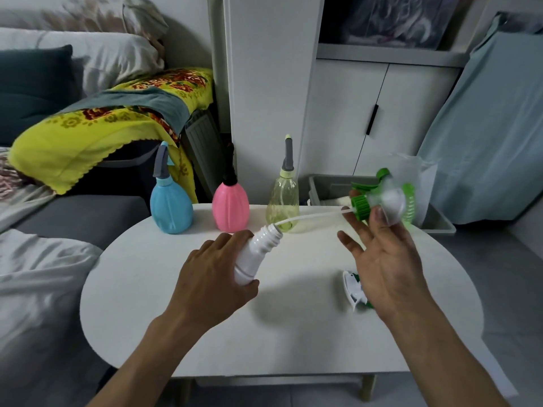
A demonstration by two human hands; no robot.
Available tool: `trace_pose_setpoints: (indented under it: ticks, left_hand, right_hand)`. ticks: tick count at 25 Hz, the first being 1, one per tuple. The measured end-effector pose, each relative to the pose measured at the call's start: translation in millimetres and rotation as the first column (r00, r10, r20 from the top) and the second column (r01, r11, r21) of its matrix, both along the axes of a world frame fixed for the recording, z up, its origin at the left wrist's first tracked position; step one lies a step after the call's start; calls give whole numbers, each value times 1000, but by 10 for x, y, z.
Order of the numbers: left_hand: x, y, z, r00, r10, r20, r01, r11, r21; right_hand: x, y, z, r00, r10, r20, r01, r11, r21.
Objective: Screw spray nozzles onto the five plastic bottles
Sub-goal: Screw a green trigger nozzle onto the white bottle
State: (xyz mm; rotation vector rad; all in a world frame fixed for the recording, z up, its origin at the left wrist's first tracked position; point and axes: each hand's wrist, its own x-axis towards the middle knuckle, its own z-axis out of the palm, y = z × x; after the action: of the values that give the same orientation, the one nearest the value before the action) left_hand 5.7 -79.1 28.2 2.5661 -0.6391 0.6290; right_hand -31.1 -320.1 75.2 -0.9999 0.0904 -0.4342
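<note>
My left hand (216, 276) grips a white plastic bottle (256, 252), tilted so that its open threaded neck points up and to the right. My right hand (385, 257) pinches a green and white spray nozzle (382, 198) above the table. The nozzle's thin white dip tube (311, 216) runs left, and its tip is at the bottle's mouth. The other fingers of my right hand are spread. Another white and green nozzle (354, 289) lies on the table under my right hand. Blue (170, 205), pink (230, 205) and pale yellow-green (282, 201) bottles stand at the table's far edge with nozzles on.
The white oval table (293, 333) carries everything. A grey bin (326, 186) with a clear bag stands on the floor behind it on the right. A sofa with a yellow floral cloth (97, 127) is on the left, and white cabinets (367, 113) stand behind.
</note>
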Motion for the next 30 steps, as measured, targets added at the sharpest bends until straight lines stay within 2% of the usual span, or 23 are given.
trace_pose_setpoints:
  ticks: [6,12,17,20,22,24,25,26,27,28,29,30]
  left_hand:
    - [8,37,-26,998,53,-44,-53,999,-10]
    - [-7,31,4,999,44,-30,-44,999,-4]
    - [-78,-60,49,994,-105,-8,105,994,35]
    - [-127,-77,61,992,-128,-19,130,985,116]
    - [-134,-42,73,993,-110,-37,114,985,130]
    - [-133,2,100,994,-99,-46,105,982,156]
    - [-133,20,110,994,-104,-44,110,977,180]
    - [-134,39,116,992,-118,-43,124,970,208]
    - [-133,60,120,990,-137,-45,144,961,237]
    - [-136,84,123,986,-154,-55,163,951,261]
    - [-140,105,131,983,-167,-73,181,944,275]
    - [-144,121,143,980,-177,-94,197,941,275]
  right_hand:
    - [-12,-90,63,997,-72,26,71,997,43]
    - [-17,-94,9,1000,-12,-2,12,1000,4]
    - [-27,186,-174,994,54,-94,-73,975,-211]
    - [-55,353,-292,985,140,-98,-168,890,-423]
    - [-76,340,-298,979,175,-105,-203,777,-596]
    - [-95,255,-244,983,131,-127,-181,603,-777]
    - [-98,194,-219,991,65,-113,-130,462,-877]
    - [-96,134,-202,998,-16,-60,-53,265,-963]
    - [-97,82,-183,996,-84,34,38,39,-999]
    - [-97,46,-167,986,-109,127,112,-137,-984]
    - [-97,24,-153,979,-95,183,158,-228,-961]
    - [-103,13,-148,978,-64,197,174,-258,-950]
